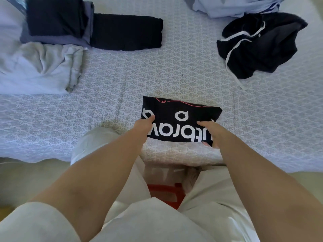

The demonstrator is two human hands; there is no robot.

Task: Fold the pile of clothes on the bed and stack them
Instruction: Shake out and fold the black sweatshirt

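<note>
Head view: both hands grip the folded black tee (180, 119) at the near bed (174, 70) edge. The left hand (144, 125) pinches its left end, thumb on top; the right hand (209, 132) clamps its right end, fingers curled under. Holding both ends probably keeps the folds from slipping while it is lifted or squared. Far left of the left hand sits the folded stack (57, 21), a black fold (126, 32) beside it and grey cloth (40, 67) nearer. Far beyond the right hand lie unfolded black shorts (258, 46) and blue cloth (230, 6).
</note>
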